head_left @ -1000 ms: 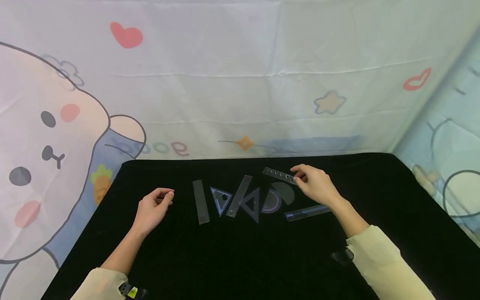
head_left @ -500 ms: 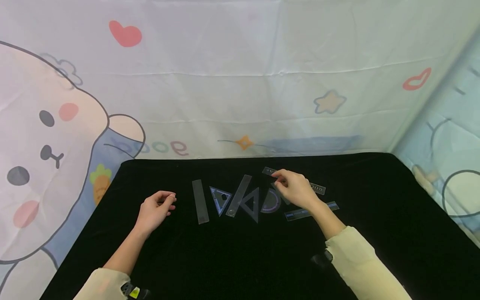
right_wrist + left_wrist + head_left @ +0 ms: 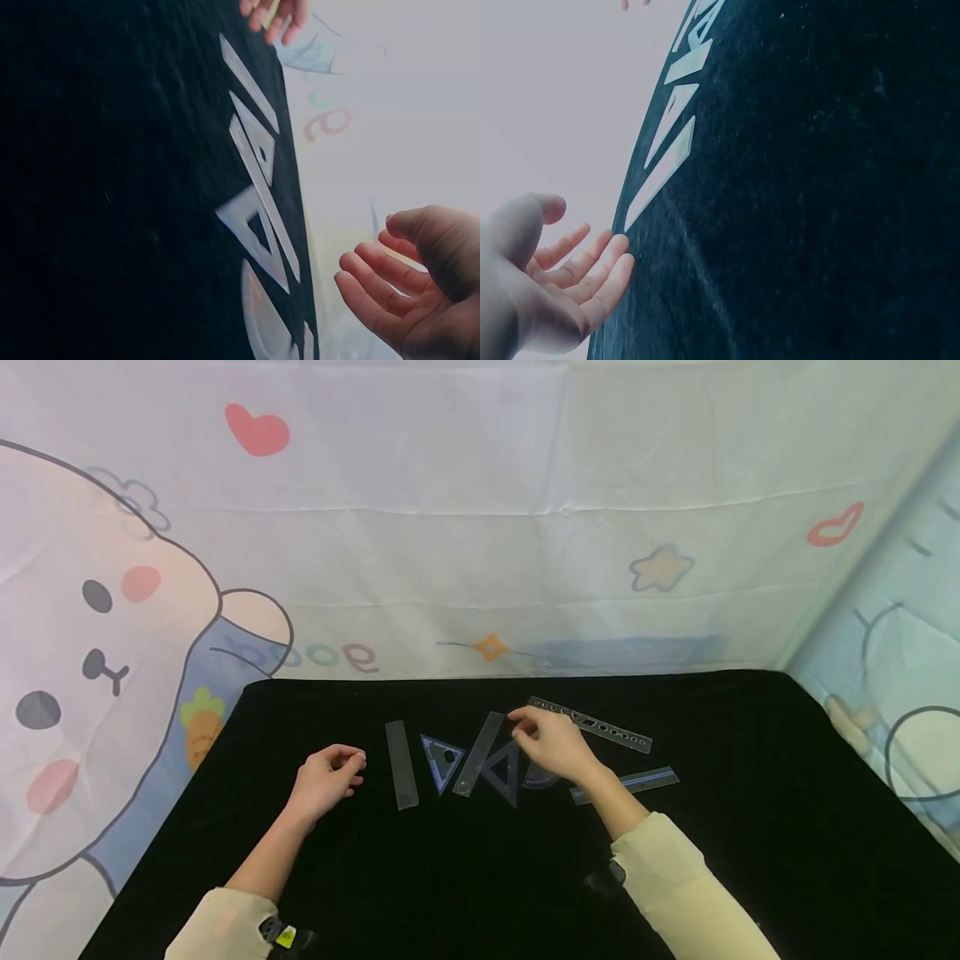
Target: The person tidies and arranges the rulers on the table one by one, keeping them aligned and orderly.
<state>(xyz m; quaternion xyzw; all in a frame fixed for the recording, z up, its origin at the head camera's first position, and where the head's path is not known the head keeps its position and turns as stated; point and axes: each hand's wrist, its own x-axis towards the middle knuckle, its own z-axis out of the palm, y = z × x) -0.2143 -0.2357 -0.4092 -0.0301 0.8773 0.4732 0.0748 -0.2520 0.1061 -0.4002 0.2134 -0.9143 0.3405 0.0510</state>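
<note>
My right hand (image 3: pixel 553 745) hovers over the far right of a row of clear drawing tools, its fingers loosely bent with nothing in them, as the right wrist view confirms. Below it lie a protractor (image 3: pixel 538 776) and a clear set square (image 3: pixel 504 774). A slanted ruler (image 3: pixel 477 760) is just left of its fingertips. My left hand (image 3: pixel 324 783), relaxed and holding nothing, hangs left of the leftmost ruler (image 3: pixel 402 767). Between those two rulers sits a blue-marked set square (image 3: pixel 442 762). The second half-round piece is hidden by my right hand.
A stencil ruler (image 3: pixel 615 735) with cut-out shapes lies behind my right hand. Nearer, partly behind the right wrist, is a blue-striped ruler (image 3: pixel 651 780). Black cloth (image 3: pixel 450 877) covers the table; a printed curtain (image 3: pixel 480 510) hangs behind it.
My right hand has moved left from the stencil ruler, over the half-round pieces, towards the slanted ruler. My left hand has shifted slightly right. The tools lie where they were.
</note>
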